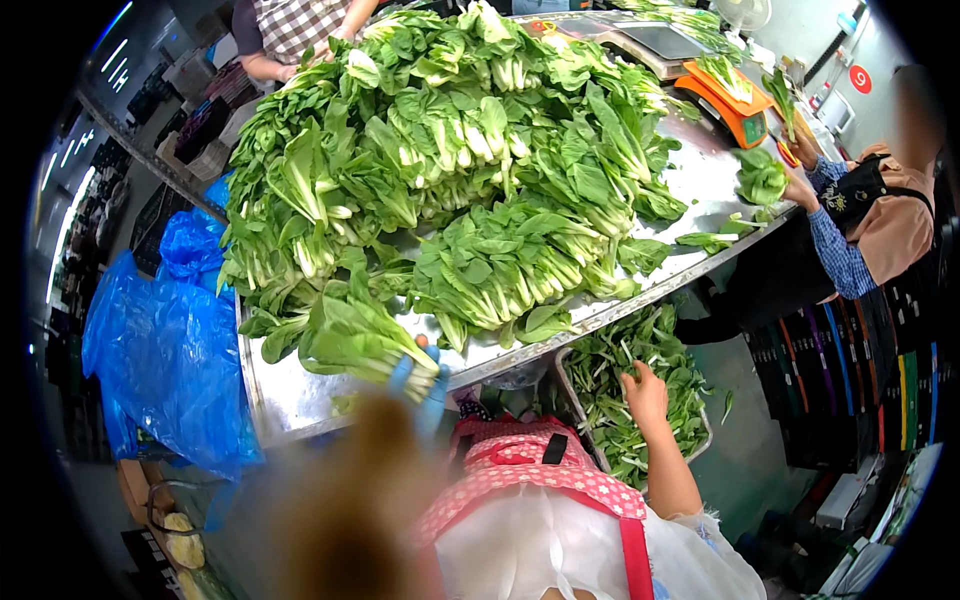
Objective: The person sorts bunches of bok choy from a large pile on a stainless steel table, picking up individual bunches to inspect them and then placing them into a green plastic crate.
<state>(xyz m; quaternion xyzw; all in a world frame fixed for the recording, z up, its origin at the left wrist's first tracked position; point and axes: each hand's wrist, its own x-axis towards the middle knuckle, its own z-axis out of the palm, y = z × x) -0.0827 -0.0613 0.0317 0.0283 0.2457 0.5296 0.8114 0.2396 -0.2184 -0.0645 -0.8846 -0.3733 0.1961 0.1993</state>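
My left hand (424,382), in a blue glove with a bare fingertip showing, grips the stem ends of a bunch of leafy greens (352,330) at the table's near edge. The leaves of the bunch point up and left. My bare right hand (646,394) is over a bin of loose leaves and trimmings (630,442), fingers partly spread, with nothing seen in it. Beyond my hands, a large heap of leafy greens (450,127) covers much of the metal table (300,397). A row of greens (502,262) lies stems towards me.
A co-worker (862,217) at the right holds greens and orange-handled scissors (787,154) beside an orange scale (739,105). Another person (300,34) stands behind the heap. Blue plastic bags (172,322) hang at the table's left end. Stacked crates (832,360) stand at the right.
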